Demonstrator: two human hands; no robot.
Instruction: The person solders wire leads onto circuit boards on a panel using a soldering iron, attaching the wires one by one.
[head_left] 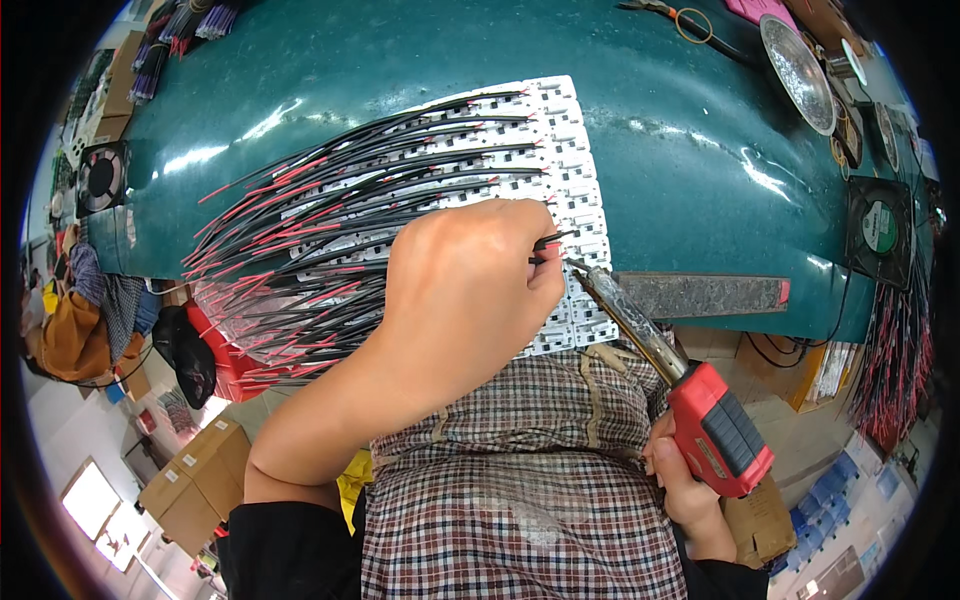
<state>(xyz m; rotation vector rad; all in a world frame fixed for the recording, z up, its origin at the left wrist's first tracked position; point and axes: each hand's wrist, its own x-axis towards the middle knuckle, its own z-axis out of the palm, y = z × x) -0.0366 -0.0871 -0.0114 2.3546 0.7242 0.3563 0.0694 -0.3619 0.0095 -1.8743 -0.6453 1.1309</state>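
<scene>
A white circuit board panel (560, 130) lies on the green work surface, with rows of black and red wires (330, 200) fanning out to its left. My left hand (475, 280) pinches the end of a black wire over the panel's right part. In my right hand (680, 480) is a red and black soldering gun (715, 430), its handle gripped from below. The metal barrel (635, 325) slants up and left, and its tip is close beside the wire end at my left fingertips. Whether tip and wire touch I cannot tell.
A dark flat bar (700, 294) lies along the near edge of the green table (680, 130). Small fans stand at the left (103, 176) and right (878, 232). A metal dish (797, 75) and pliers (680, 20) are at the far right. A wire bundle (890, 360) hangs off the right side.
</scene>
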